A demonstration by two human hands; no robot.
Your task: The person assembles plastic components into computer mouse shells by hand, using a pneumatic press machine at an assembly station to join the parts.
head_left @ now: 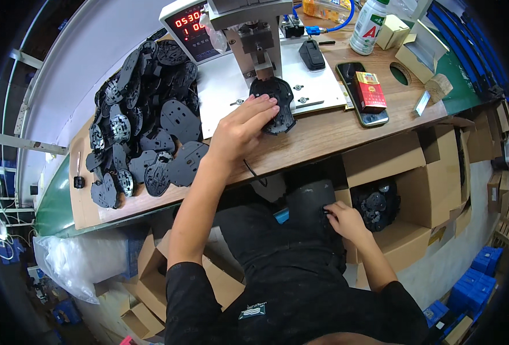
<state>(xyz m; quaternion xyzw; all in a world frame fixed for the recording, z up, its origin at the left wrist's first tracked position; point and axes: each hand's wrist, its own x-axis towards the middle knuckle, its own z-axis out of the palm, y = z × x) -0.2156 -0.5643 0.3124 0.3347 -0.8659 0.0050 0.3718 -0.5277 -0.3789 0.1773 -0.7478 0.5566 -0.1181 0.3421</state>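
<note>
My left hand (pixel 244 122) reaches over the table to a black plastic shell (pixel 280 112) under the head of a bench press (pixel 260 49). Its fingers lie over the shell's left side, and the thumb is hidden beneath. The shell's far end sits right below the press tip. Low beside my right thigh, my right hand (pixel 346 221) has its fingers curled together at the tips. A tiny dark spot shows at those fingertips, too small to name. A heap of similar black plastic parts (pixel 176 121) covers the table left of the press.
A control box (pixel 191 29) with a red display stands behind the press's white base plate (pixel 220 95). To the right lie a phone (pixel 375 119), a red carton (pixel 370 92) and a white bottle (pixel 369 29). An open cardboard box (pixel 407 236) below holds black parts.
</note>
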